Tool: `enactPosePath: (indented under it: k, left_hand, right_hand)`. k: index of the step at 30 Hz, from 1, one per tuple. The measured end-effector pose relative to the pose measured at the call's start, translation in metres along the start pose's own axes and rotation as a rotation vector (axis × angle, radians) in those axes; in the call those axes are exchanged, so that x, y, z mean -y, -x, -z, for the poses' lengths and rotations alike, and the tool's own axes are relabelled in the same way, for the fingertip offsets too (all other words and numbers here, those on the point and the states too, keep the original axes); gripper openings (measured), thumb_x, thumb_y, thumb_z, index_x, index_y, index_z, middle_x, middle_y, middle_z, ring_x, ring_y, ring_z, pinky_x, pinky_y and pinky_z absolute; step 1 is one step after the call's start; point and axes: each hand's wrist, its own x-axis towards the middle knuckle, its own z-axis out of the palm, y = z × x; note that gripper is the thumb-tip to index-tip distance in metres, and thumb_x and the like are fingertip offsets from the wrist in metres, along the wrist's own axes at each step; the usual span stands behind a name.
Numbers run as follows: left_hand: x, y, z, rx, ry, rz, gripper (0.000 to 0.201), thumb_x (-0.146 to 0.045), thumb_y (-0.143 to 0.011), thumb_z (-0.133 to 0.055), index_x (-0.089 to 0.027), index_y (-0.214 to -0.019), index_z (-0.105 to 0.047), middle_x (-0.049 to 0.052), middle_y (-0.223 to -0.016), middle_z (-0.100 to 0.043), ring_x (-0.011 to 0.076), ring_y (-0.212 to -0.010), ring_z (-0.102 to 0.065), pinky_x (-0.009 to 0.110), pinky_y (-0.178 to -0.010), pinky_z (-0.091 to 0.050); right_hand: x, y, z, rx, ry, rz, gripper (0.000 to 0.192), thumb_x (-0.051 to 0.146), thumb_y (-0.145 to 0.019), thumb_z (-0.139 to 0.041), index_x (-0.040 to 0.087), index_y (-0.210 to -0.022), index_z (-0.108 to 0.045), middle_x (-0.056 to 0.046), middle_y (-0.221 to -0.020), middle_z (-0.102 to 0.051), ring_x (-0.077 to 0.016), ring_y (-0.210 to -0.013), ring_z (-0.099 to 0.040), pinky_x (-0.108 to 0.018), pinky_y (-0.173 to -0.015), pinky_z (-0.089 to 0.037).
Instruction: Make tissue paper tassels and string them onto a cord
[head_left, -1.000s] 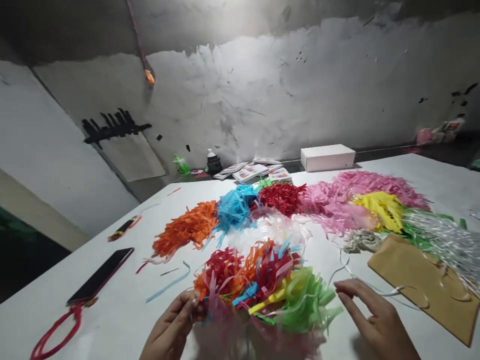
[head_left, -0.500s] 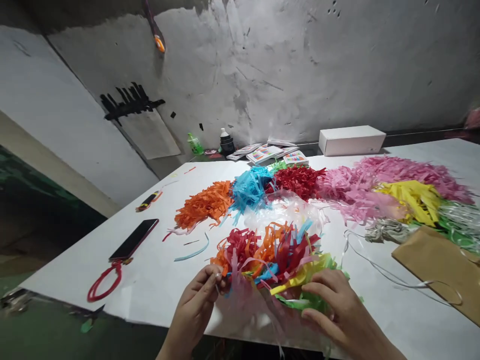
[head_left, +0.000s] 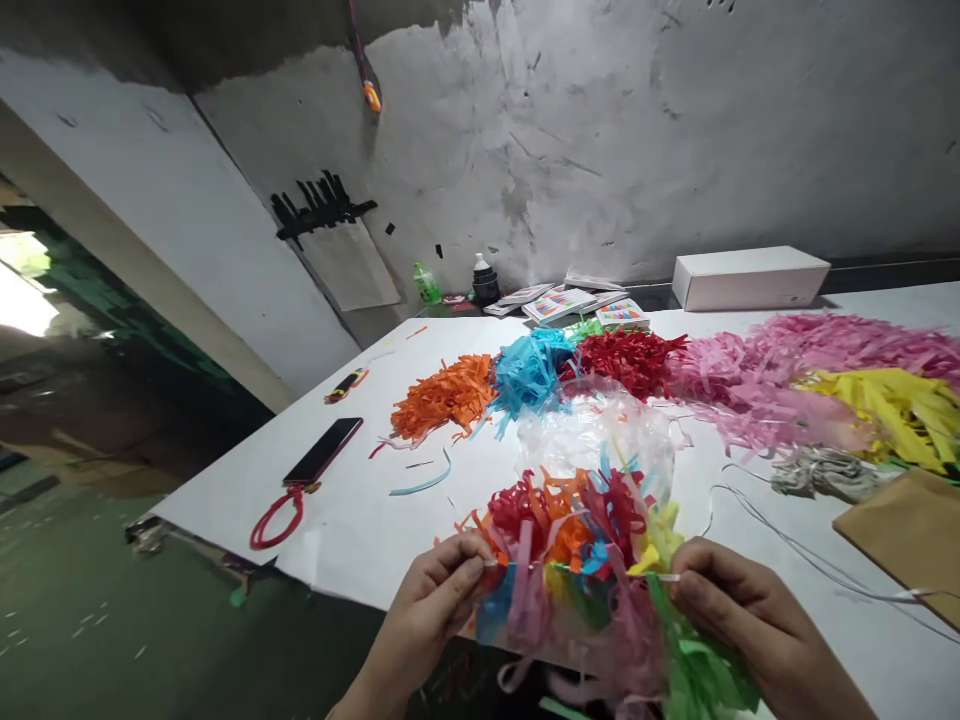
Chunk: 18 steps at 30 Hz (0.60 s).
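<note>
**Both hands pull a thin strip taut across a bundle of paper strips**

The left hand [head_left: 435, 600] pinches one end of a thin white strip [head_left: 504, 566], fingers [head_left: 459, 572] clenched on it. The right hand [head_left: 739, 610] pinches the other end, its fingers [head_left: 694, 580] closed the same way. The strip runs level between them, across the front of a mixed bundle [head_left: 581, 540] of red, orange, blue, yellow, pink and green paper strips. The bundle is held up over the near edge of the table [head_left: 360, 530], between the two hands, with pink and green ends hanging below.

Just behind the bundle lies a clear plastic bag [head_left: 600, 430]. A pale string [head_left: 787, 545] trails off to the right toward a brown envelope [head_left: 900, 530], with a grey wad [head_left: 825, 470] just beyond it. To the left, a loose blue strip [head_left: 420, 485] lies on the table, and further left a phone [head_left: 324, 450] with a red cord [head_left: 274, 510].

Further back sit the sorted heaps: orange [head_left: 446, 395], blue [head_left: 529, 365], red [head_left: 630, 360], pink [head_left: 787, 370] and yellow [head_left: 892, 405]. At the far edge are printed cards [head_left: 570, 300], a white box [head_left: 750, 277], a dark bottle [head_left: 485, 280] and a green bottle [head_left: 426, 283], against the grey wall [head_left: 637, 130].
</note>
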Motion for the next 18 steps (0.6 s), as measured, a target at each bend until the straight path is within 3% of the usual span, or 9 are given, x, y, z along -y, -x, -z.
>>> enactPosePath:
  k: [2,5,8,11,13,14,16,18]
  left_hand:
    - [-0.008,0.007,-0.005,0.069,-0.113,-0.009,0.04,-0.052,-0.075,-0.08,-0.013,-0.078,-0.069,-0.002,-0.059,-0.052,0.004,-0.045,-0.033,0.016,-0.043,-0.024]
    - [-0.026,0.007,-0.018,0.19,-0.271,0.002,0.037,-0.048,-0.077,-0.078,-0.012,-0.073,-0.07,0.002,-0.061,-0.057,0.0111,-0.054,-0.049,0.021,-0.051,-0.039]
    - [-0.042,-0.011,-0.035,0.204,-0.321,-0.026,0.035,-0.045,-0.076,-0.08,-0.012,-0.07,-0.069,0.0,-0.059,-0.054,0.0084,-0.051,-0.043,0.019,-0.047,-0.033]
    - [-0.048,-0.03,-0.058,0.117,-0.089,-0.053,0.039,-0.048,-0.07,-0.084,-0.015,-0.071,-0.063,-0.007,-0.053,-0.043,0.0035,-0.045,-0.025,0.015,-0.041,-0.02]
    - [-0.043,-0.033,-0.075,0.073,0.07,-0.067,0.042,-0.05,-0.068,-0.085,-0.016,-0.073,-0.06,-0.011,-0.048,-0.035,0.0024,-0.041,-0.018,0.015,-0.038,-0.016]
    - [-0.037,-0.032,-0.083,0.06,0.106,-0.091,0.042,-0.052,-0.069,-0.084,-0.017,-0.074,-0.06,-0.011,-0.047,-0.035,0.0026,-0.039,-0.02,0.015,-0.037,-0.017]
    - [-0.018,-0.024,-0.097,0.064,0.079,-0.168,0.039,-0.052,-0.075,-0.079,-0.016,-0.079,-0.065,-0.007,-0.05,-0.048,0.0051,-0.039,-0.035,0.016,-0.038,-0.028]
    - [0.005,-0.015,-0.106,0.091,-0.068,-0.3,0.028,-0.044,-0.084,-0.072,-0.016,-0.086,-0.071,0.003,-0.066,-0.067,0.0119,-0.055,-0.058,0.019,-0.051,-0.046]
  right_hand:
    - [0.007,0.003,0.01,-0.046,0.104,0.045,0.043,0.06,-0.087,-0.062,0.019,-0.076,-0.063,0.004,-0.059,-0.041,-0.0087,-0.054,-0.034,-0.022,-0.049,-0.027]
    - [0.016,-0.006,0.028,-0.107,0.519,0.263,0.034,0.054,-0.092,-0.057,0.022,-0.083,-0.068,-0.001,-0.066,-0.056,-0.0142,-0.059,-0.048,-0.025,-0.053,-0.038]
    - [0.028,-0.022,0.039,-0.319,1.0,0.617,0.028,0.045,-0.093,-0.053,0.025,-0.083,-0.069,-0.004,-0.076,-0.067,-0.0204,-0.07,-0.058,-0.034,-0.072,-0.046]
    - [0.039,-0.025,0.03,-0.535,1.204,0.8,0.028,0.039,-0.095,-0.05,0.023,-0.078,-0.066,-0.003,-0.067,-0.065,-0.0188,-0.061,-0.054,-0.039,-0.082,-0.042]
    - [0.038,-0.015,0.013,-0.522,1.087,0.743,0.026,0.04,-0.095,-0.051,0.024,-0.08,-0.065,-0.001,-0.065,-0.064,-0.0172,-0.06,-0.056,-0.032,-0.071,-0.044]
    - [0.034,-0.008,0.003,-0.441,0.964,0.659,0.025,0.042,-0.096,-0.052,0.024,-0.083,-0.065,0.0,-0.066,-0.064,-0.0157,-0.058,-0.057,-0.027,-0.061,-0.044]
    - [0.019,0.005,-0.015,-0.259,0.678,0.438,0.027,0.045,-0.096,-0.052,0.025,-0.085,-0.066,0.001,-0.067,-0.064,-0.0144,-0.057,-0.058,-0.022,-0.052,-0.043]
    - [-0.003,0.011,-0.027,-0.143,0.459,0.282,0.032,0.051,-0.094,-0.054,0.023,-0.086,-0.068,0.0,-0.07,-0.066,-0.0156,-0.059,-0.061,-0.021,-0.051,-0.045]
